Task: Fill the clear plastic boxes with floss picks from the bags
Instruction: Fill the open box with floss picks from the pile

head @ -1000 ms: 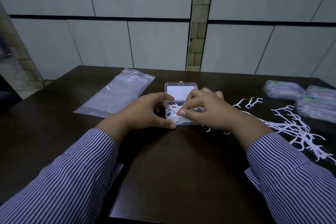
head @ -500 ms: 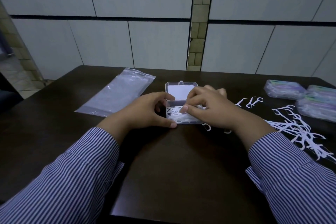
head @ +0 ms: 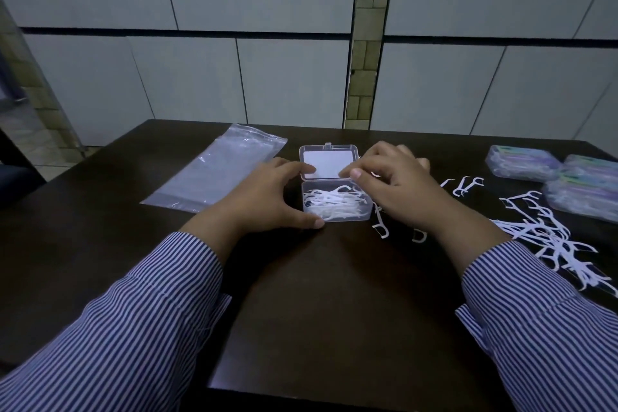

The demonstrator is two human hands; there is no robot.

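With left hand (head: 267, 197) gripping small clear plastic box (head: 337, 207) w/ white floss picks (head: 332, 206), right hand (head: 398, 187), fingers curled on raised lid (head: 329, 162), should fold it shut evenly.

A person in striped sleeves works at a dark table (head: 317, 328), both hands around a small clear plastic box (head: 337, 207) whose hinged lid (head: 329, 162) stands open. White floss picks (head: 332, 204) lie heaped inside. The left hand (head: 267, 201) grips the box's left side, thumb at its near corner; the right hand (head: 398, 187) has its curled fingers at the lid's right edge. Loose picks (head: 548, 237) are strewn to the right, near filled packets (head: 521, 162). A flat clear bag (head: 217, 170) lies to the left
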